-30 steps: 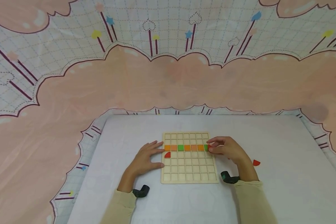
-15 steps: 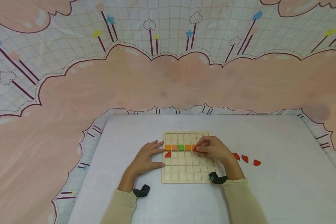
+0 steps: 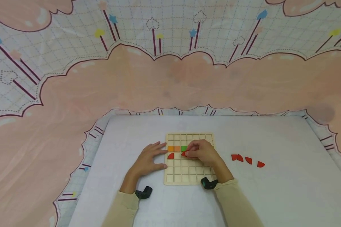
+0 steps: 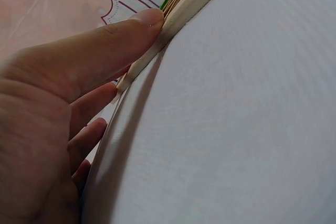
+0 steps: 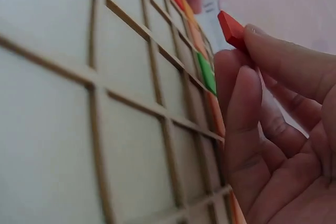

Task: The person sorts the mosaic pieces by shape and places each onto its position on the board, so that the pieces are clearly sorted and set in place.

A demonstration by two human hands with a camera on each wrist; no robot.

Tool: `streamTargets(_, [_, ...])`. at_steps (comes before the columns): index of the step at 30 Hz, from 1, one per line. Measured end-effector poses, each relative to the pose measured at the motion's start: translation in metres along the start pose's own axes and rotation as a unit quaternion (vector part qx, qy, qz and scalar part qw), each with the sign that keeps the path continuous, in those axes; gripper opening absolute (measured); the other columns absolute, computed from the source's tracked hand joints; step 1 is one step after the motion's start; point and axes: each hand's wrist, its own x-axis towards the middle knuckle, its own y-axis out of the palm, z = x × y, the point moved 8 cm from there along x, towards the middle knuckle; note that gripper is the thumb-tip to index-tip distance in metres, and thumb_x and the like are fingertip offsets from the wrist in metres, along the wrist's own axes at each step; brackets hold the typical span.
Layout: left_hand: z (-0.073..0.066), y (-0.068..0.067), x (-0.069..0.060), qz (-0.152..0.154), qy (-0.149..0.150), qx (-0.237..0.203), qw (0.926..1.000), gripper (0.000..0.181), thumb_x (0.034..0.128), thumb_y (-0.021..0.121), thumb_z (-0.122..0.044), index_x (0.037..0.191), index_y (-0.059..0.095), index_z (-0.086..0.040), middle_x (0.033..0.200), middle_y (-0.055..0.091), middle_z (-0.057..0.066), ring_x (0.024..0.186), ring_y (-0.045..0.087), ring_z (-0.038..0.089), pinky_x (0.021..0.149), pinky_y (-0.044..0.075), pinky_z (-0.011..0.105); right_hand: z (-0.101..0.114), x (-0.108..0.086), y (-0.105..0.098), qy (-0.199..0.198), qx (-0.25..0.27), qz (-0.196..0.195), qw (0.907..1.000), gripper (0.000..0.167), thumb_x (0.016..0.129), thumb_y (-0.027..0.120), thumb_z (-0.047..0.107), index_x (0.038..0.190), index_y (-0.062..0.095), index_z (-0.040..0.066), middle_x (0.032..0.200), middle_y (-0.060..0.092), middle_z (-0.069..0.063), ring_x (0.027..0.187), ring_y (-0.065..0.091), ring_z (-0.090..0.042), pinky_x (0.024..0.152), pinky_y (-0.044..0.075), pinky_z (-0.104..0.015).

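A wooden grid board (image 3: 184, 179) lies flat on the table, with a row of orange, light orange and green square tiles partly covered by my right hand (image 3: 203, 153). That hand pinches a red quarter-circle tile (image 5: 233, 31) between thumb and fingers, above the row under the coloured squares. At the left end of that row sits another red quarter-circle tile (image 3: 170, 156). My left hand (image 3: 147, 159) rests along the board's left edge, its thumb and fingertips touching the rim and its fingers spread. In the left wrist view the thumb (image 4: 115, 38) lies on the wooden rim.
Several loose red quarter-circle tiles (image 3: 248, 160) lie on the white table (image 3: 287, 189) to the right of the board. A patterned cloth (image 3: 187, 82) hangs behind. Each wrist wears a black device (image 3: 144, 192).
My right hand has moved left across the board with the red quarter-circle tile, from the board's right edge to near the third column. The left hand has stayed in place.
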Motion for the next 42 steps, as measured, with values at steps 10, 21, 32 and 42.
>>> streamTargets(10, [0.004, 0.002, 0.002, 0.006, -0.005, 0.000, 1.0000, 0.065, 0.0795, 0.083, -0.051, 0.134, 0.068, -0.019, 0.160, 0.044, -0.008, 0.156, 0.029, 0.023, 0.129, 0.015, 0.051, 0.011, 0.005, 0.017, -0.007, 0.024, -0.013, 0.9996, 0.013, 0.084, 0.084, 0.019, 0.091, 0.076, 0.013, 0.078, 0.073, 0.002, 0.071, 0.065, -0.014, 0.066, 0.052, -0.027])
streamTargets(21, [0.002, 0.001, 0.002, 0.005, -0.004, -0.001, 1.0000, 0.065, 0.0794, 0.082, -0.052, 0.134, 0.069, -0.020, 0.160, 0.046, -0.007, 0.155, 0.030, 0.023, 0.128, 0.017, 0.052, 0.001, 0.015, 0.024, 0.026, 0.055, -0.022, 0.9979, 0.013, 0.082, 0.085, 0.017, 0.090, 0.076, 0.013, 0.073, 0.071, 0.001, 0.057, 0.059, -0.014, 0.056, 0.051, -0.026])
streamTargets(32, [0.003, 0.002, 0.002, 0.007, 0.002, -0.004, 1.0000, 0.065, 0.0792, 0.083, -0.049, 0.135, 0.068, -0.019, 0.160, 0.045, -0.008, 0.156, 0.030, 0.022, 0.129, 0.015, 0.050, -0.004, 0.018, 0.027, 0.042, 0.053, -0.023, 0.9974, 0.013, 0.080, 0.087, 0.018, 0.087, 0.077, 0.013, 0.070, 0.069, 0.000, 0.052, 0.056, -0.013, 0.052, 0.048, -0.025])
streamTargets(42, [-0.001, -0.001, 0.000, 0.002, 0.012, -0.017, 0.9998, 0.063, 0.0788, 0.085, -0.044, 0.133, 0.069, -0.017, 0.159, 0.047, -0.004, 0.155, 0.031, 0.026, 0.128, 0.017, 0.053, -0.002, 0.016, 0.028, 0.038, 0.046, -0.019, 0.9980, 0.011, 0.079, 0.087, 0.015, 0.085, 0.078, 0.012, 0.067, 0.069, 0.002, 0.049, 0.057, -0.013, 0.051, 0.047, -0.025])
